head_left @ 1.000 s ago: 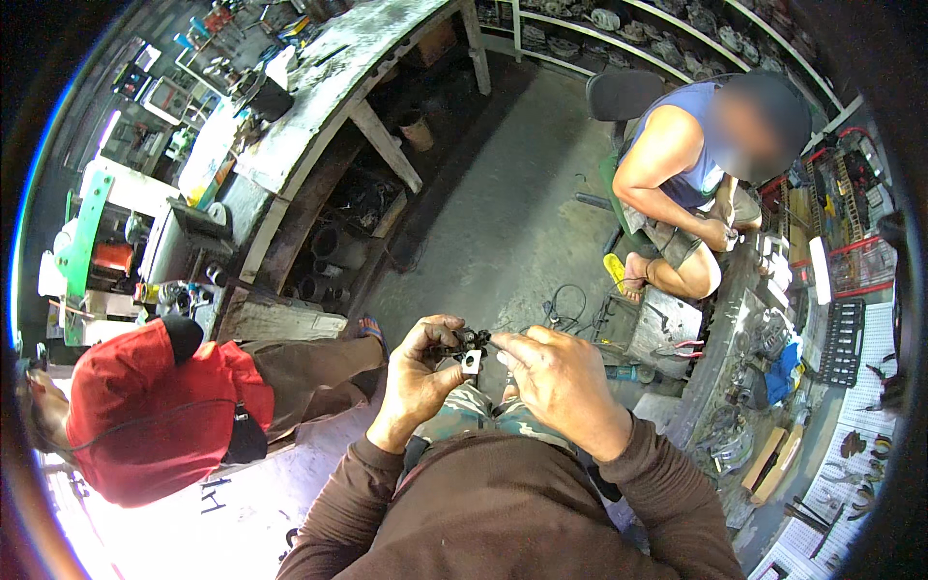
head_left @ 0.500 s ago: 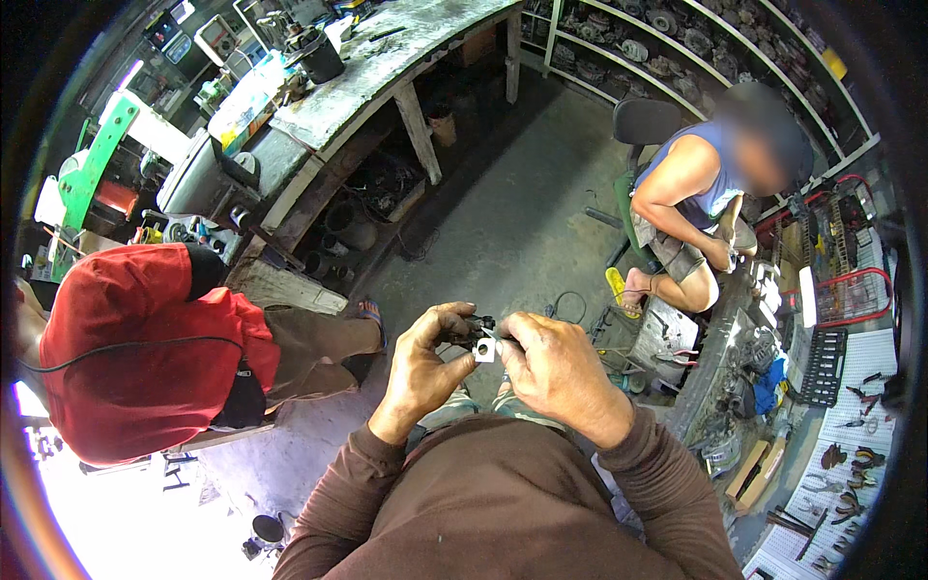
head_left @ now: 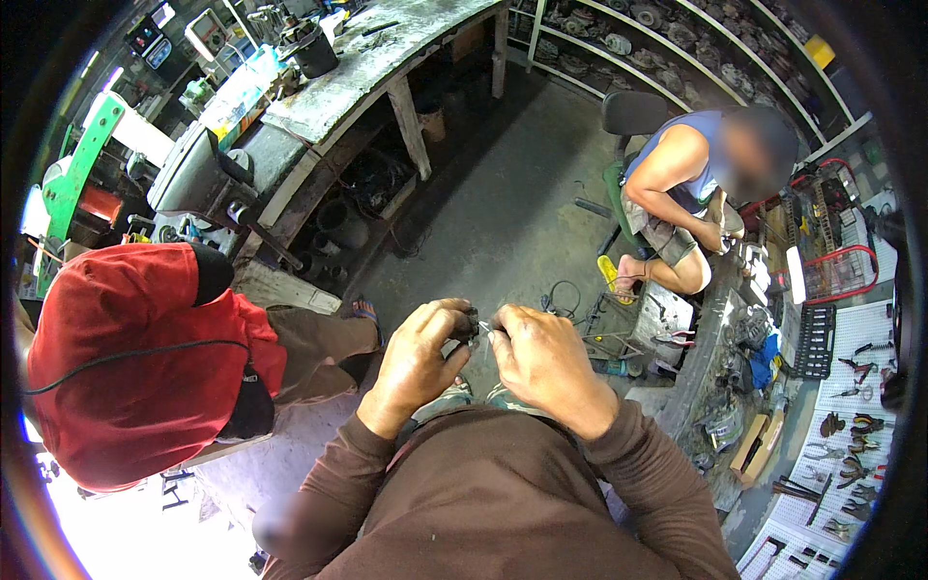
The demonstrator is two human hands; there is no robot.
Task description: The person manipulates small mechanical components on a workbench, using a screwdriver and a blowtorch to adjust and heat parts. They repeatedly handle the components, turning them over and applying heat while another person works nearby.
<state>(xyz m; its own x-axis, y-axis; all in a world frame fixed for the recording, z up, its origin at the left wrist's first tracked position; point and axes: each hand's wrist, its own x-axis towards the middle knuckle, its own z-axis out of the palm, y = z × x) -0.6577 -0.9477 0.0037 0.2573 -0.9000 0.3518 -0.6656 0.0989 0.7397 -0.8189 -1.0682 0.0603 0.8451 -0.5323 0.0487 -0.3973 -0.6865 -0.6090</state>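
Note:
Low in the middle of the head view, my left hand [head_left: 420, 353] is closed on a small dark metal part [head_left: 469, 324], its fingers curled over the top and hiding much of it. Just to its right, my right hand [head_left: 546, 362] pinches a small thin, shiny piece [head_left: 485, 327] at the side of that dark part; what exactly it is, I cannot make out. Both hands are raised in front of my brown top, over my camouflage-clad legs.
A person in red [head_left: 155, 358] is close at my left; a seated person [head_left: 677, 174] works at the right bench [head_left: 720, 343]. A long workbench [head_left: 367, 58], loaded shelves [head_left: 657, 58], tool pegboard [head_left: 822, 454] and cables [head_left: 561, 295] on the floor [head_left: 474, 213] surround me.
My hands have turned, so the white holed piece seen earlier between them is no longer visible and my left fingers cover more of the part. The person in red has shifted slightly.

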